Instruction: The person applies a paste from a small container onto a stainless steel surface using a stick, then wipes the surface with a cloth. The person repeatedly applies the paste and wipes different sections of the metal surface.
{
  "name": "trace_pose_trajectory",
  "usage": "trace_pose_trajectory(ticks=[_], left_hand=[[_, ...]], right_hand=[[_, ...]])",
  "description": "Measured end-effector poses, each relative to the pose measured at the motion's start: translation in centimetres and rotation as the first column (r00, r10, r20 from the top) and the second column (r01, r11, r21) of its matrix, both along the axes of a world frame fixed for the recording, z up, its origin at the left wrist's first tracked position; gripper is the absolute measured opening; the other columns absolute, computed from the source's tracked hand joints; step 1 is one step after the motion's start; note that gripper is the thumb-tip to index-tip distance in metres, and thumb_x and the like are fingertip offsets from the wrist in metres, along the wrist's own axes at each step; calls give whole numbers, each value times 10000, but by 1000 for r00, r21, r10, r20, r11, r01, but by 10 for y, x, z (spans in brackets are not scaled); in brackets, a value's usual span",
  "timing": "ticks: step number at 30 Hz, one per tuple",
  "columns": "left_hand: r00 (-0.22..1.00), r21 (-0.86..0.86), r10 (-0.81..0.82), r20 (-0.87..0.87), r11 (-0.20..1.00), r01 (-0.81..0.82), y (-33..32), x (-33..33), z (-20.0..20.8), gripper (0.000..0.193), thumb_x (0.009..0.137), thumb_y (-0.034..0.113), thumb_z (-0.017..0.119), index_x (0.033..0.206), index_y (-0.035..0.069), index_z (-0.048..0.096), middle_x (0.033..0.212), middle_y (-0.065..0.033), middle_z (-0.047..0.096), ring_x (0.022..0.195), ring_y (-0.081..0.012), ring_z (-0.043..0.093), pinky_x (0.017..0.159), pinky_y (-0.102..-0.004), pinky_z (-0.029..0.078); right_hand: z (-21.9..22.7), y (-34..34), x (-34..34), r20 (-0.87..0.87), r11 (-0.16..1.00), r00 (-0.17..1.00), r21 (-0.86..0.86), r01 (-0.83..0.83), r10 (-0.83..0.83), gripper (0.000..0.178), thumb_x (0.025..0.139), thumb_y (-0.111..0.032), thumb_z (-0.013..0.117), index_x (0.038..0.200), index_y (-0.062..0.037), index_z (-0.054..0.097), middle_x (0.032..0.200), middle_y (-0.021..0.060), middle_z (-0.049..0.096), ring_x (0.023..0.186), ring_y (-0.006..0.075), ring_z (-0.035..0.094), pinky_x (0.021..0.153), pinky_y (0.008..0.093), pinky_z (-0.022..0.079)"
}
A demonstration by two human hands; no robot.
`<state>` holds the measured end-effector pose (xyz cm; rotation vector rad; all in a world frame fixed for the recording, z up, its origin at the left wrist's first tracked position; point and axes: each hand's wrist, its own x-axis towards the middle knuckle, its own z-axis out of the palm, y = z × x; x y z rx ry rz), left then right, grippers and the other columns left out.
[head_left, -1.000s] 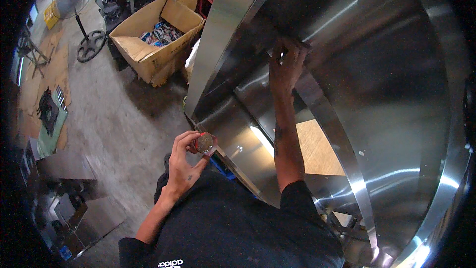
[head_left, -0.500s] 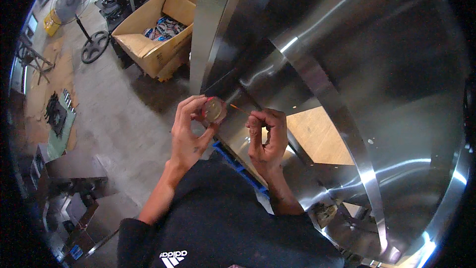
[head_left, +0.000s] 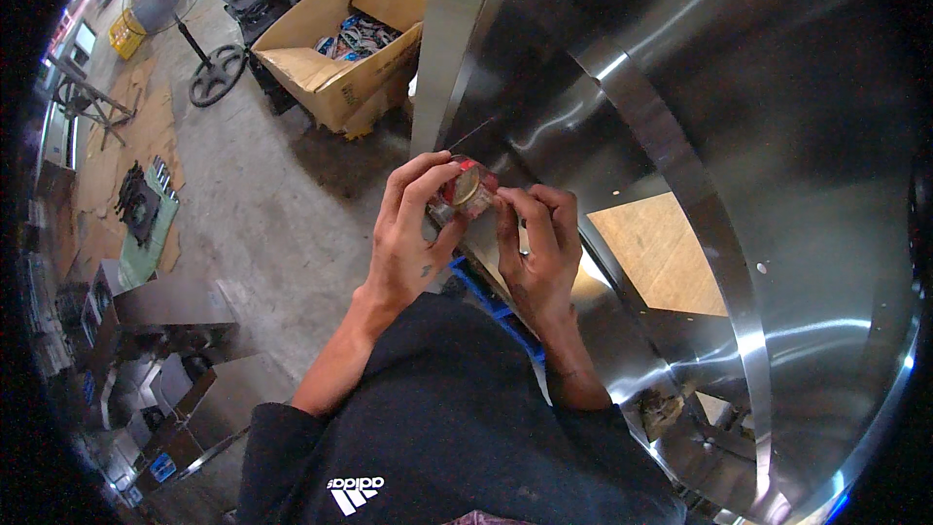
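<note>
My left hand [head_left: 400,233] holds a small round clear container [head_left: 468,187] with red on its side and a yellowish round face, gripped between thumb and fingers in front of my chest. At the container's right edge, the thumb and forefinger of my right hand [head_left: 542,248] are pinched together, touching or nearly touching it. What that pinch holds, if anything, is hidden. Close by on the right rises a large shiny metal sheet structure [head_left: 671,117] with a cut-out that shows a wooden surface [head_left: 661,253].
Ahead on the left, an open cardboard box [head_left: 340,87] contains several small packets. A standing fan [head_left: 165,0] with a round black base is beyond it on the concrete floor [head_left: 262,194]. Bent metal parts [head_left: 175,306] lie at the lower left. A blue strip [head_left: 496,309] runs below my hands.
My right hand has come up against the container; the thin orange-tipped stick it pinched is out of sight now. The whole view has shifted, with surroundings sliding right.
</note>
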<state>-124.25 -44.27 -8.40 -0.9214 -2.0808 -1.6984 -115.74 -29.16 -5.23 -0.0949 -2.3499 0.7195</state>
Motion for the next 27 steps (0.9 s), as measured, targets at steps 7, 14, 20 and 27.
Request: trace_pose_trajectory(ticks=[7,14,20,27], left_hand=[[996,-29,41,-77,999,-43,-1,-3,1,662,760,-64,896,1361,61,647,1409,-165,646,1243,-308,674,986,-390,586],[999,-20,37,16,999,-37,-1,-6,-4,673,767,-53,892,1372,51,618,1433,-157,626,1262,-287,662,952,-376,586],[988,-6,34,148,999,-33,-11,0,-10,653,806,-51,867,1391,56,597,1477,-138,590,1263,-251,653,935,-367,581],[959,-40,160,235,987,-154,-35,41,-31,656,853,-40,855,1438,58,573,1471,-130,586,1268,-251,644,949,-365,578]], right_hand=[[-3,-1,-2,20,999,1000,31,-25,24,323,916,-60,797,1226,-108,718,1144,125,661,1023,339,692,834,441,591],[5,-3,0,-102,963,992,-265,41,-70,107,1040,-74,713,1136,-61,668,1061,56,605,853,136,562,731,289,481],[-29,29,-44,-216,620,967,-780,-87,-136,183,1147,-235,574,1172,-54,583,1013,56,628,900,123,574,861,276,482],[-95,91,-132,-249,401,958,-899,-175,-140,248,1128,-223,597,1287,-33,609,1234,107,662,1150,211,648,1049,353,534]])
